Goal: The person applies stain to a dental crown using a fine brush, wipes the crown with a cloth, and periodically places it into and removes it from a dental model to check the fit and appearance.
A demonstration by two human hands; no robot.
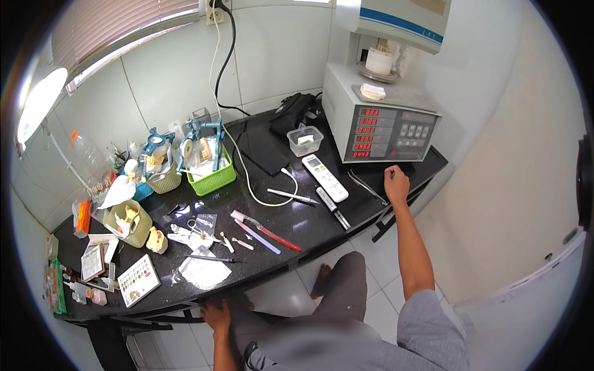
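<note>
the right hand (pixel 396 181) is loosely curled at the worktop's (pixel 266 266) right front edge, nothing visible in it, forearm stretched forward. tweezers (pixel 375 195) lie just beside it. the left hand (pixel 216 315) rests at the left leg, fingers half spread, seemingly empty. the furnace (pixel 396 130), near the right end, has lit displays; work looks paused, how much remains cannot be told.

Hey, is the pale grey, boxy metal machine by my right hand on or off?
On. Rows of glowing red digits show on the front of the machine, just beyond your right hand.
</note>
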